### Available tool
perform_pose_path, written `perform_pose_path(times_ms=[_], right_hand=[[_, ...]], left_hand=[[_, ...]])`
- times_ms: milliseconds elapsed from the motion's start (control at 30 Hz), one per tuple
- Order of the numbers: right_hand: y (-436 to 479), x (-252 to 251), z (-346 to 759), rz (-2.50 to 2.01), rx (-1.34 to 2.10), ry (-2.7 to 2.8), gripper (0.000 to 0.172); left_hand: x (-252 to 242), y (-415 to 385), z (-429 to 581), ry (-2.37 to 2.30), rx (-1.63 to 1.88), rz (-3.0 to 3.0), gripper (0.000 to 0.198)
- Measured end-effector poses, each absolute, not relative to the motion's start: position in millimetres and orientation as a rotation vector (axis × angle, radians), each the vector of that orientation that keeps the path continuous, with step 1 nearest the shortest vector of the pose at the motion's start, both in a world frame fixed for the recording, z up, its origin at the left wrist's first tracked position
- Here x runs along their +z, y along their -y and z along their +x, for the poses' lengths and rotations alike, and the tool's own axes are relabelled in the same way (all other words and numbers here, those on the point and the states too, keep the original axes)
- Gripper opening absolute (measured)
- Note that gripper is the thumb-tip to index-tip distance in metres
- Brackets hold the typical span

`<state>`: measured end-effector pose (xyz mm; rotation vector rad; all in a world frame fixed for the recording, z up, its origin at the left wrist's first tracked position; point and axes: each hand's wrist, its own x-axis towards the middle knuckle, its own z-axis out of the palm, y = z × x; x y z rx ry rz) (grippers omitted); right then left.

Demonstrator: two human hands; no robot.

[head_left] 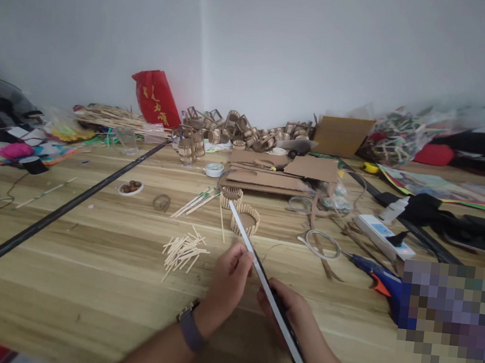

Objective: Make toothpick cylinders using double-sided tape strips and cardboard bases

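Note:
My left hand [229, 278] and my right hand [287, 308] are both closed on a long thin ruler-like strip [259, 270] that runs from near my body toward the far middle of the wooden table [86, 269]. The strip's far end reaches two small rings made of upright sticks [245, 219]. A loose pile of short wooden sticks [183, 250] lies just left of my left hand. A watch sits on my left wrist.
A blue glue gun [378, 273], a roll of tape [322, 245] and a white power strip [380, 233] lie to the right. Cardboard sheets [282, 174] and many stick rings [239, 129] fill the back. A black rod [61, 209] crosses the left side.

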<state>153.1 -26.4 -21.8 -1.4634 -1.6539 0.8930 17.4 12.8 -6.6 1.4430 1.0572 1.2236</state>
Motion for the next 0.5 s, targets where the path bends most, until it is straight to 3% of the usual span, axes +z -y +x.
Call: perform_pose_path(times_ms=[500], right_hand=[[26.8, -13.1, 156.0, -1.429, 0.953, 1.683, 0.015]], left_hand=[[-11.9, -11.7, 19.2, -0.990, 1.161, 1.426, 0.026]])
